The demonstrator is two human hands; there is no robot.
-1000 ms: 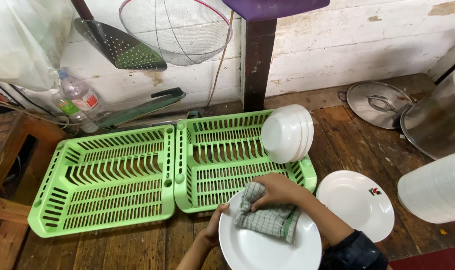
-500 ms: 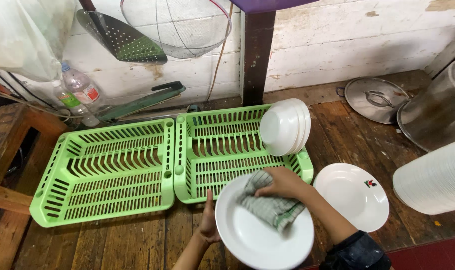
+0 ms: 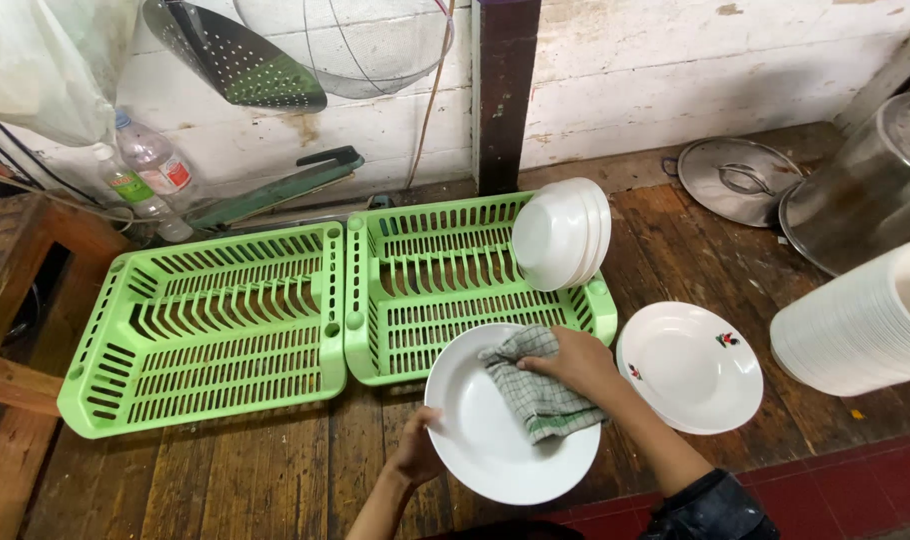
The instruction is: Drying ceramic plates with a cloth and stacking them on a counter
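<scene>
Plate: round white ceramic plate (image 3: 495, 425), held above the dark wooden table (image 3: 275, 480).
Left hand (image 3: 418, 452): grips its lower-left rim.
Right hand (image 3: 575, 362): presses a grey-green checked cloth (image 3: 535, 395) onto it.
Beyond hands: green plastic dish rack (image 3: 415, 290) with upright white bowls (image 3: 560, 233).
Right of hands: stacked white plates (image 3: 690, 365).

White plate (image 3: 495, 430) tilted, seemingly clean; checked cloth (image 3: 535, 395) bunched on it.

We have one view only, head-worn, looking steeply down from close above our hands; the wooden floor (image 3: 275, 480) lies near, the white wall (image 3: 675, 70) far.
</scene>
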